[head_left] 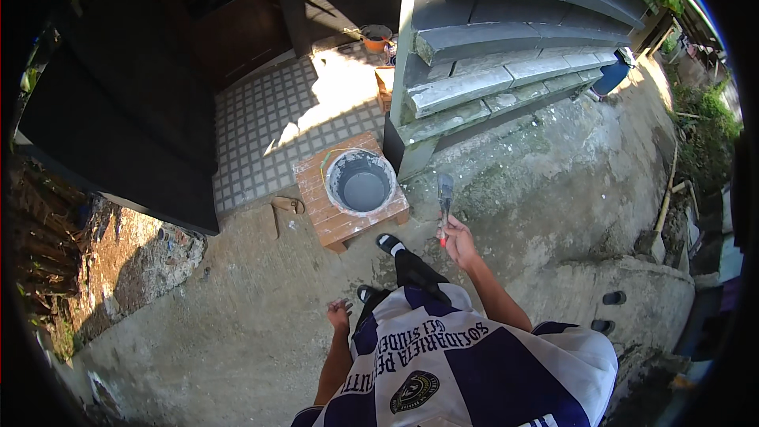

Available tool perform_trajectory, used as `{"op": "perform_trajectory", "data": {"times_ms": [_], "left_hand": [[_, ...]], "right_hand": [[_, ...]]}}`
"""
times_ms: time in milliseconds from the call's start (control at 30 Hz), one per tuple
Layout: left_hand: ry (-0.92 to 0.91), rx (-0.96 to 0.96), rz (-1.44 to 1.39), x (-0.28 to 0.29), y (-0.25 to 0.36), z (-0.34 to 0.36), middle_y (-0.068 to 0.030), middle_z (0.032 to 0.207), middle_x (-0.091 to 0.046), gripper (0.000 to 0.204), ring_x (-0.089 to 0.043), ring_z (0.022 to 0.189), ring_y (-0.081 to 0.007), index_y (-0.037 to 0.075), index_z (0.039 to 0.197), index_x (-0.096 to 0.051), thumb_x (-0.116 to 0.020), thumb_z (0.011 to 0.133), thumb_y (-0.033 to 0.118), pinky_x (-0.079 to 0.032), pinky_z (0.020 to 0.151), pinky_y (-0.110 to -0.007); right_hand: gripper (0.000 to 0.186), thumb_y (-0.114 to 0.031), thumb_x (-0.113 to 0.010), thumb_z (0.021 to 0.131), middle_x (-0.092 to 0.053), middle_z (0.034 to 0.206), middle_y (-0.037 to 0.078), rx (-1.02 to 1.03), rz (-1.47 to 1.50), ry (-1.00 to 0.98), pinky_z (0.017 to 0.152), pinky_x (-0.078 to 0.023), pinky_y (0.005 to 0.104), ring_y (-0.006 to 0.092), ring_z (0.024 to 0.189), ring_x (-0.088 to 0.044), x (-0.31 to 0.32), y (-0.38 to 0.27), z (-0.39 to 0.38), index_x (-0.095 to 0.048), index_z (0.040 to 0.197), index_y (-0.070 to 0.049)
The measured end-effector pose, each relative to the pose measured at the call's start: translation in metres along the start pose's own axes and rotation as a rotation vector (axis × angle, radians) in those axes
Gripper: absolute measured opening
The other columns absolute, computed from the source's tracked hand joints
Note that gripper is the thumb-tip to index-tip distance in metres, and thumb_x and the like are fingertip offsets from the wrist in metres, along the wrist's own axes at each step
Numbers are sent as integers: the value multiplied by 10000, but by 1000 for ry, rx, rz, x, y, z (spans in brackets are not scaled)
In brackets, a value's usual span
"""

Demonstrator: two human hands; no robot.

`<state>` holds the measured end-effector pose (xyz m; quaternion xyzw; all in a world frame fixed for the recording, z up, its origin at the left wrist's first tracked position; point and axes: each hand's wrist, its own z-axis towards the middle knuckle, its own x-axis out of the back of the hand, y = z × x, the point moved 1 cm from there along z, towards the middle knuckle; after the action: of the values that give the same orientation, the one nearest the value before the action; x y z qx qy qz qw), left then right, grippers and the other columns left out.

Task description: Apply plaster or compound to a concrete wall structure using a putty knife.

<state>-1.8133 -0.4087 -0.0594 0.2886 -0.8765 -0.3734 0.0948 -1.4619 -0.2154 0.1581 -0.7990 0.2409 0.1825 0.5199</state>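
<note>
My right hand [458,243] is closed around the handle of a paintbrush [445,188], whose grey-coated bristles point away from me and whose handle end is red. My left hand [339,314] hangs low beside my leg with its fingers apart, holding nothing. Ahead of both hands, a paint-smeared bucket [357,160] with a thin handle contains grey paint. It stands on a low wooden stool [317,207]. The brush is to the right of the bucket, apart from it.
Right of the stool rises a wall with stepped ledges [466,91], partly dark grey, partly pale. Behind lies a tiled porch [245,134] with an orange bucket [375,38]. Sandals [288,205] lie left of the stool. A blue drum [612,79] and a shovel [658,241] are farther right.
</note>
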Motion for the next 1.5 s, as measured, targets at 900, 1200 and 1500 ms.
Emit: {"op": "perform_trajectory", "data": {"times_ms": [900,1200,1500], "left_hand": [[648,-11,-750,-116,-163,-128,-63,1146,-588,311,-633,959,-301,152,1171,-445,-548,879,179,-473,697,-381],[952,-61,-777,-200,-206,-189,-94,1191,-560,290,-585,1000,-301,102,1170,-470,-516,901,199,-508,731,-379],[868,45,-785,-231,-226,-214,-93,1198,-530,314,-592,986,-310,61,1141,-509,-531,882,239,-503,730,-372]], "right_hand": [[233,-296,-546,918,-358,548,-69,-170,-540,-123,403,-229,209,44,429,-320,3,-104,178,-609,868,-77],[374,-351,-590,881,-437,521,-29,210,-986,-244,443,-305,280,61,485,-381,65,-137,222,-643,722,-17],[279,-253,-673,781,-497,514,98,535,-1159,-333,491,-373,326,98,505,-398,89,-165,186,-617,741,17]]}}
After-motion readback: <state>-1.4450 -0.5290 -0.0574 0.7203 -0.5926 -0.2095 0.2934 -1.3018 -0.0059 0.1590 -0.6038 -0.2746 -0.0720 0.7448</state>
